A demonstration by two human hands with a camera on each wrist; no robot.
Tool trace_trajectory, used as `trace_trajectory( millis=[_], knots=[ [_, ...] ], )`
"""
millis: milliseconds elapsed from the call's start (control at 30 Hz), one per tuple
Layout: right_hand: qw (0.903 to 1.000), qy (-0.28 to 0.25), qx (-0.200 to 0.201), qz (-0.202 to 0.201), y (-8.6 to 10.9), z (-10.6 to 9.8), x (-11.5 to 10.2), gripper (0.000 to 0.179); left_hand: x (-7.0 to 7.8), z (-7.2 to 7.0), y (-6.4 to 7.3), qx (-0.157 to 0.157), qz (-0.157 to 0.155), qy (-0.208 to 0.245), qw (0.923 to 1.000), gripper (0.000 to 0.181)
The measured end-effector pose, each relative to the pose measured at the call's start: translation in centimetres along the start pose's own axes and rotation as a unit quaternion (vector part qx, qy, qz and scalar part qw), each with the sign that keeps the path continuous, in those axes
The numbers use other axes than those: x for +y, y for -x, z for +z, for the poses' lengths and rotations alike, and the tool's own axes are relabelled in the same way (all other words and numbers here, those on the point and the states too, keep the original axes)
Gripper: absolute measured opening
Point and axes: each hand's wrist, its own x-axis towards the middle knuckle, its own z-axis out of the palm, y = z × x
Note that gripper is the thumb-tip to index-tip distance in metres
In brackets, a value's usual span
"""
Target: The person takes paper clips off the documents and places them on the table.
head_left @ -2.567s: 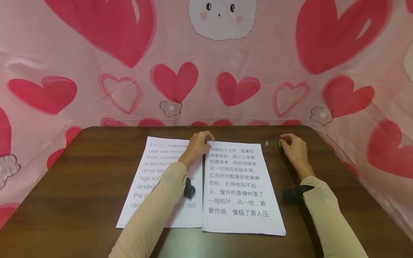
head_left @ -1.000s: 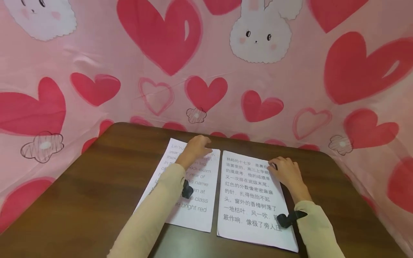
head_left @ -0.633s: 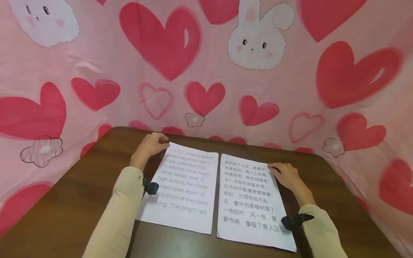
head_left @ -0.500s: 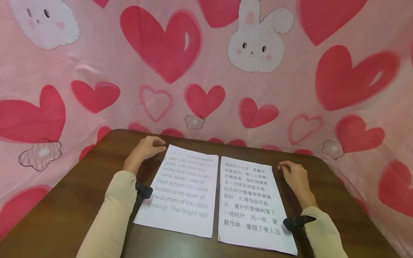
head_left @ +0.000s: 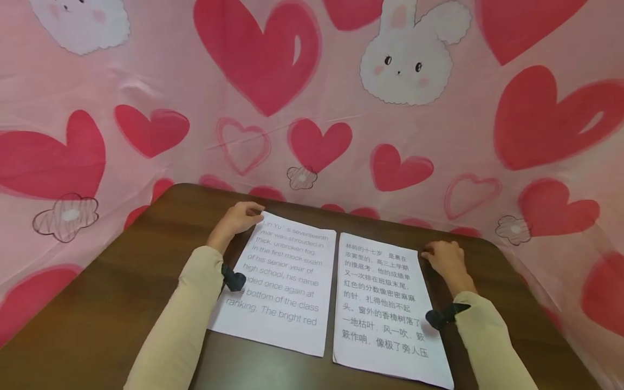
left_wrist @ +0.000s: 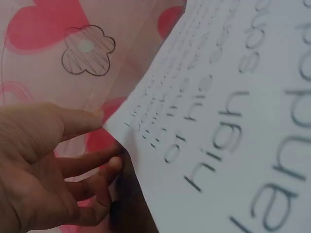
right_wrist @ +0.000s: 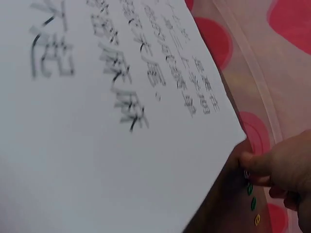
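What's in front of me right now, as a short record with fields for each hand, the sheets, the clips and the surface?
left hand: at the far left corner of the English sheet, fingertips touching that corner
right hand: at the far right corner of the Chinese sheet, fingertips by the paper clips
sheets: two white printed pages, flat, side by side
paper clips: small coloured row on the table beside the Chinese sheet's corner
surface: dark wooden table
backdrop: pink heart cloth

2 white sheets lie flat, side by side, near the counter's far edge: the English-text sheet (head_left: 280, 281) on the left, the Chinese-text sheet (head_left: 385, 303) on the right. 4 small paper clips (right_wrist: 251, 196), 1 pale, 2 green and 1 yellow, lie in a row off the Chinese-text sheet's far right corner.
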Motion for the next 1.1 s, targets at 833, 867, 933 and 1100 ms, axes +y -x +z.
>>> trace_trajectory(
  millis=[833,867,933,1100],
  knots=[
    [0.9918,-0.057,-0.076,0.085,-0.3,-2.7,-0.3,0.026,2.6,1.2,0.6,0.025,-0.015,-0.077,0.9966,0.045],
    [0.9918,-0.057,-0.077,0.085,-0.3,-2.7,-0.3,0.026,2.7,1.2,0.6,0.026,-0.015,-0.074,0.9968,0.044],
    [0.9916,-0.057,-0.077,0.087,-0.2,-2.7,-0.2,0.026,2.6,1.2,0.5,0.025,-0.015,-0.070,0.9971,0.044],
    [0.9915,-0.054,-0.077,0.090,-0.1,-2.4,0.0,0.025,2.4,1.3,0.4,0.016,-0.017,-0.064,0.9976,0.044]
  ],
)
